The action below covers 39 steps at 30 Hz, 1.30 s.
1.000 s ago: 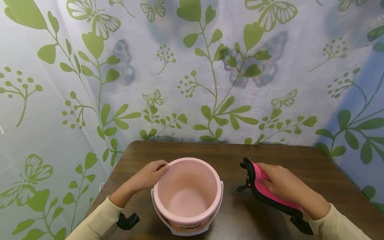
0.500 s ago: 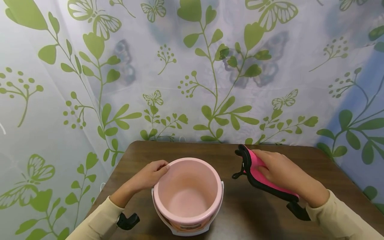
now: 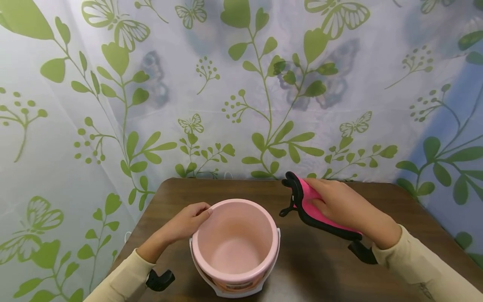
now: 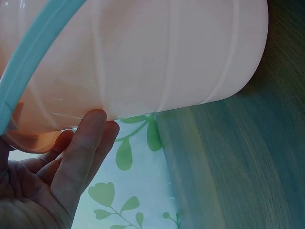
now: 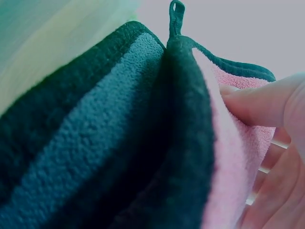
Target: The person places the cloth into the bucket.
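Note:
A pink bucket (image 3: 237, 239) stands upright on the table, its inside bare and its white handle hanging down at the front. My left hand (image 3: 188, 221) grips the left rim, thumb at the inner edge; the left wrist view shows the fingers against the outer wall (image 4: 143, 62). To the bucket's right, above the table, my right hand (image 3: 336, 203) pinches a folded pink cloth (image 3: 313, 212) with black edging. In the right wrist view the thumb presses the cloth's pink fuzzy side (image 5: 233, 129), and a black hanging loop (image 5: 177, 14) sticks up; a grey-blue fuzzy face also shows.
The brown wooden table (image 3: 358, 277) reaches back to a white curtain (image 3: 211, 84) printed with green leaves and butterflies. Black wrist mounts (image 3: 160, 280) stick out at both sleeves.
My right hand has moved left and away from me with the cloth, closer to the bucket. The left hand and the bucket have stayed in place.

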Each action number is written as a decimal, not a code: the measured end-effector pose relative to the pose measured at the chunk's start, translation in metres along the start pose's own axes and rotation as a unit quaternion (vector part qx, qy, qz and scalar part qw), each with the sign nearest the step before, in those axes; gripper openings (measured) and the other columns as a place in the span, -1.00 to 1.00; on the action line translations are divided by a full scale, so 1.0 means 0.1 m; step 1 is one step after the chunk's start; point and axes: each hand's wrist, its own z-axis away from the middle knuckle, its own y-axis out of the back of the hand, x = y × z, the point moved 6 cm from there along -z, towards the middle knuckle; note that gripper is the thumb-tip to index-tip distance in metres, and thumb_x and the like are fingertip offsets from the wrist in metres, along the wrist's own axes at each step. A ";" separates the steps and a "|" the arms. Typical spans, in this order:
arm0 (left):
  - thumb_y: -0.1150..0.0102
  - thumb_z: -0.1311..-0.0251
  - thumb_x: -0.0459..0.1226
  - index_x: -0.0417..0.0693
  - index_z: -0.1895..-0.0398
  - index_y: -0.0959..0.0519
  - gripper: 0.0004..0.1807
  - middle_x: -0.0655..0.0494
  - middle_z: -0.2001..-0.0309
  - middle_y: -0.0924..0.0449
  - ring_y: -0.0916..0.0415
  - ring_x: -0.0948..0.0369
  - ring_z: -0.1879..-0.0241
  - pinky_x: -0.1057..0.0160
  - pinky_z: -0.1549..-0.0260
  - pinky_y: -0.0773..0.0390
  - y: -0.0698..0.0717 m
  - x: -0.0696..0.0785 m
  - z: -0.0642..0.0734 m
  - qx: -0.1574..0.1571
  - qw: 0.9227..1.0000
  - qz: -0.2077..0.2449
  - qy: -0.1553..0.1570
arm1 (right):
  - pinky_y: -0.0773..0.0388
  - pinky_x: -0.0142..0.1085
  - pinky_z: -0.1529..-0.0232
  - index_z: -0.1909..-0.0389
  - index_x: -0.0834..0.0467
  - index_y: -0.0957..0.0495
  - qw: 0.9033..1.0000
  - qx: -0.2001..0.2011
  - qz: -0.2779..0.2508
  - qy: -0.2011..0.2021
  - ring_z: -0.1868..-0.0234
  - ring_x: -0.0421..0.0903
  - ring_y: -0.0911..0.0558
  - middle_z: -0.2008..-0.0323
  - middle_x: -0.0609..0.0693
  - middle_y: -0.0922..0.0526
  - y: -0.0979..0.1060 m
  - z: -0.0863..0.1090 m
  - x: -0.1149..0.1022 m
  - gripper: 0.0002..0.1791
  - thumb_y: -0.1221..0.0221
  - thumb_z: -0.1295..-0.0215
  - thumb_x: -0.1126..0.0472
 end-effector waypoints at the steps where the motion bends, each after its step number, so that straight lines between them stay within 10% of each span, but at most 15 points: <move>1: 0.13 -0.28 -0.08 -0.03 0.20 -0.50 -0.73 0.10 0.38 -0.51 -0.47 0.20 0.45 0.19 0.48 -0.48 0.00 0.00 0.00 0.000 1.000 0.003 0.001 | -0.36 -0.29 0.42 0.10 0.04 -0.39 1.000 0.002 0.000 0.004 0.44 -0.23 -0.45 0.46 -0.19 -0.45 0.01 -0.02 -0.02 -0.67 -0.18 -0.09 0.24; 23: 0.12 -0.28 -0.08 -0.02 0.21 -0.49 -0.73 0.09 0.40 -0.49 -0.45 0.17 0.46 0.18 0.52 -0.48 0.00 0.00 0.03 0.006 1.000 0.007 0.008 | -0.33 -0.33 0.38 0.27 -0.06 -0.36 0.998 0.024 -0.021 0.057 0.43 -0.26 -0.39 0.50 -0.24 -0.37 0.14 -0.38 -0.49 -0.82 -0.13 -0.13 0.20; 39: 0.14 -0.28 -0.06 -0.01 0.19 -0.49 -0.71 0.09 0.36 -0.50 -0.46 0.18 0.42 0.19 0.47 -0.48 0.01 0.00 0.02 -0.003 1.000 0.013 0.003 | -0.42 -0.36 0.33 0.00 -0.05 -0.42 0.990 0.062 -0.030 0.123 0.35 -0.30 -0.47 0.37 -0.25 -0.49 0.16 -0.59 -0.87 -0.64 -0.10 -0.14 0.16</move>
